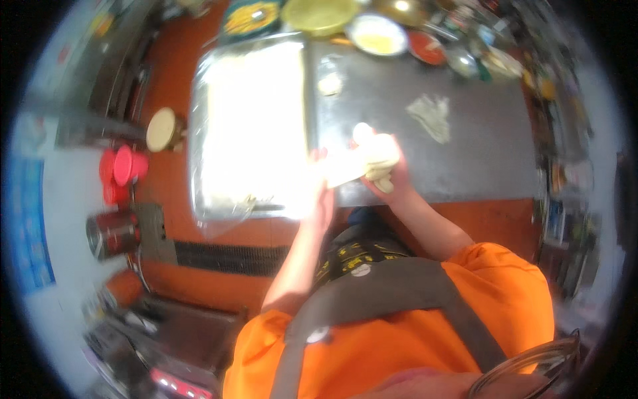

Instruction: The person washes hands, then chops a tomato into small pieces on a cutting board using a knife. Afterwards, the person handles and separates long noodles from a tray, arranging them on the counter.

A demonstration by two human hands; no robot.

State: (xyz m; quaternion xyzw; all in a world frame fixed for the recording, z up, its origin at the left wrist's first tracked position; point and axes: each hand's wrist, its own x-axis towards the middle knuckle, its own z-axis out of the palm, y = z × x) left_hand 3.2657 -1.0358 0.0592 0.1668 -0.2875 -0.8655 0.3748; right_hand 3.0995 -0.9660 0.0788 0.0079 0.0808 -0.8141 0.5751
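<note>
My right hand (398,174) is closed around a bundle of pale, soft strips (381,157), which look like dough, over the metal worktop's near edge. My left hand (319,192) grips the end of a pale flat piece (345,168) that reaches to the bundle; glare washes out its fingers, and whether the piece joins the bundle cannot be told. A large tray (197,169) with clear plastic film around its rim lies at the left, its contents overexposed to white. Beyond my hands, a small pale lump (330,84) rests on the metal worktop (478,164).
A crumpled whitish cloth (431,117) lies on the worktop's right part. Along the far edge stand a white bowl with yellow contents (377,35), a yellow-green basin (319,15), a red dish (426,48) and a green tray (251,17). A round stool (162,129) and red containers (130,164) are at left.
</note>
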